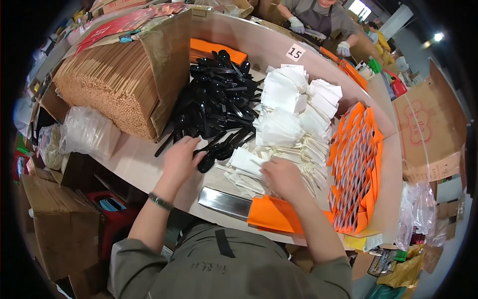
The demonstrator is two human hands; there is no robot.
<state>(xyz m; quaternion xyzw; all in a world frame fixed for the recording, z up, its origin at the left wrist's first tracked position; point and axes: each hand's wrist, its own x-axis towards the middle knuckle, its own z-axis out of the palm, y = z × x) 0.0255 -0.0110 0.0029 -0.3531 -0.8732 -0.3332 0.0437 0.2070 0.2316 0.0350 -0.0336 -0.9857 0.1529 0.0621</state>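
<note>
My left hand (pixel 182 158) is at the near edge of a heap of black plastic spoons (pixel 219 94). Its thumb and forefinger are apart around the end of one spoon, with no firm hold visible. To its right, my right hand (pixel 285 178) pinches the edge of a folded white paper napkin (pixel 246 161) at the near side of a napkin pile (pixel 281 129). Just below that hand, an orange sleeve (pixel 274 214) lies over one end of a shiny metal plate (pixel 224 201) at the table's front edge.
A cardboard box (pixel 172 65) packed with thin wooden sticks (pixel 107 94) stands at the left, beside clear plastic bags (pixel 89 132). Overlapping orange sleeves (pixel 356 169) line the right side. A raised partition (pixel 249 37) closes the back; beyond it a gloved co-worker (pixel 318 25) works.
</note>
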